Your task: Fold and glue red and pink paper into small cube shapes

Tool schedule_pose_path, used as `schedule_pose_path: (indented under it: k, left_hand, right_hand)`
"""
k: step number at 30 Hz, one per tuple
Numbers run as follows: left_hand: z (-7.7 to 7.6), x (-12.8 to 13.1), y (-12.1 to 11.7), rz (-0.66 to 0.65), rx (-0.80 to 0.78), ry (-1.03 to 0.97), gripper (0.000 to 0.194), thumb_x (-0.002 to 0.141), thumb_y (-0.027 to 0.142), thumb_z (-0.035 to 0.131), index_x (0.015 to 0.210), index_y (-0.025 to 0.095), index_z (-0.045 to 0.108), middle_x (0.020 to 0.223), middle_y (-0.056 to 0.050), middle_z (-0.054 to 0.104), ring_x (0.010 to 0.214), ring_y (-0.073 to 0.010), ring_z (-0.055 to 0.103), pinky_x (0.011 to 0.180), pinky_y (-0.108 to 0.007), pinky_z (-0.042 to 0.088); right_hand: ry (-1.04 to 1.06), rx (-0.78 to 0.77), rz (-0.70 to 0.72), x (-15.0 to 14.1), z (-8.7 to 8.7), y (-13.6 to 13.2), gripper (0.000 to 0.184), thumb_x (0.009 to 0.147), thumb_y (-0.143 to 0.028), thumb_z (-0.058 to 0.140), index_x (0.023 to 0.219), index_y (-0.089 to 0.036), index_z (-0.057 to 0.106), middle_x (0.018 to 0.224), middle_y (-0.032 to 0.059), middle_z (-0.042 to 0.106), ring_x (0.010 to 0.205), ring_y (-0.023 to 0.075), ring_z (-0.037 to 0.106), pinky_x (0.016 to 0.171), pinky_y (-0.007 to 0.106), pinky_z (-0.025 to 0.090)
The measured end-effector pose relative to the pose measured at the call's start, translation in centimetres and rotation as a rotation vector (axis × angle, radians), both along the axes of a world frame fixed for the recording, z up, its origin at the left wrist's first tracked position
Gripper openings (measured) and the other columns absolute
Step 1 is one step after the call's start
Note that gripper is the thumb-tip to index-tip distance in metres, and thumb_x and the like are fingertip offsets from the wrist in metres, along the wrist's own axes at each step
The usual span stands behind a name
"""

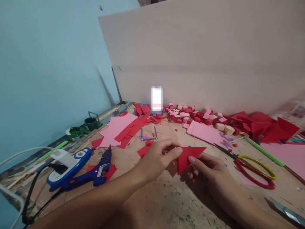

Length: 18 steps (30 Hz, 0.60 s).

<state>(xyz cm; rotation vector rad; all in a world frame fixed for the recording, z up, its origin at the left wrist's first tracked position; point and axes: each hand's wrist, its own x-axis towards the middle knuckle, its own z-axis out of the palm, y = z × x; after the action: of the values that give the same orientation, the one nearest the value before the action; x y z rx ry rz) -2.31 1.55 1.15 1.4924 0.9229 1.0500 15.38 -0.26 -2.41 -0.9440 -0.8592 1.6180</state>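
Two bare hands meet above the tabletop [152, 206]: the left hand [166, 154], wrist slanting upward, pinches the left corner of a red paper triangle [184, 156] between thumb and fingers; the right hand [209, 165] clasps its lower right edge, thumb in front. Around them, left to right: blue glue gun [91, 175] (red light lit), red scrap [142, 152] partly hidden by the left hand, pink paper stack [206, 133], scissors [234, 156].

Dim light lays soft shadow beneath the hands [213, 168], while the pixelated upright screen [156, 99] glares white.
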Motion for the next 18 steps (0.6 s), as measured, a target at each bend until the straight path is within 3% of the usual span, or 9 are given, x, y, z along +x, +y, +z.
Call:
schedule_pose_path:
  k: [4, 7, 11, 18]
  left_hand:
    - [-0.2, 0.1, 0.1, 0.010, -0.047, 0.049, 0.020, 0.088, 0.033, 0.065, 0.077, 0.017, 0.066, 0.060, 0.002, 0.058, 0.052, -0.0108, 0.053, 0.050, -0.022, 0.042]
    - [-0.4, 0.1, 0.2, 0.007, -0.107, 0.070, 0.020, 0.090, 0.035, 0.064, 0.081, 0.017, 0.066, 0.060, 0.001, 0.061, 0.050, -0.0117, 0.058, 0.045, -0.020, 0.041]
    - [-0.3, 0.0, 0.1, -0.023, -0.143, 0.083, 0.021, 0.092, 0.036, 0.065, 0.088, 0.016, 0.069, 0.064, 0.000, 0.066, 0.057, -0.0139, 0.066, 0.047, -0.020, 0.045]
    - [-0.3, -0.1, 0.1, -0.060, -0.169, 0.098, 0.025, 0.094, 0.037, 0.064, 0.086, 0.015, 0.070, 0.063, 0.000, 0.065, 0.057, -0.0124, 0.065, 0.048, -0.019, 0.046]
  right_hand:
    - [-0.011, 0.014, 0.023, -0.1, -0.3, 0.0, 0.034, 0.068, -0.048, 0.095, 0.070, -0.020, 0.075, 0.059, 0.0056, 0.068, 0.056, 0.0189, 0.059, 0.057, 0.033, 0.047]
    - [-0.013, 0.038, 0.010, -0.1, 0.0, -0.1, 0.033, 0.069, -0.047, 0.095, 0.073, -0.019, 0.077, 0.061, 0.0037, 0.067, 0.056, 0.0171, 0.057, 0.058, 0.031, 0.047]
    - [-0.053, 0.080, 0.045, -0.2, 0.9, -0.3, 0.035, 0.072, -0.042, 0.094, 0.061, -0.018, 0.072, 0.064, 0.0034, 0.066, 0.060, 0.0148, 0.055, 0.062, 0.028, 0.047]
    - [-0.100, 0.071, 0.015, -0.2, 1.0, -0.4, 0.034, 0.075, -0.045, 0.091, 0.065, -0.017, 0.075, 0.061, 0.0031, 0.064, 0.059, 0.0154, 0.053, 0.061, 0.029, 0.044]
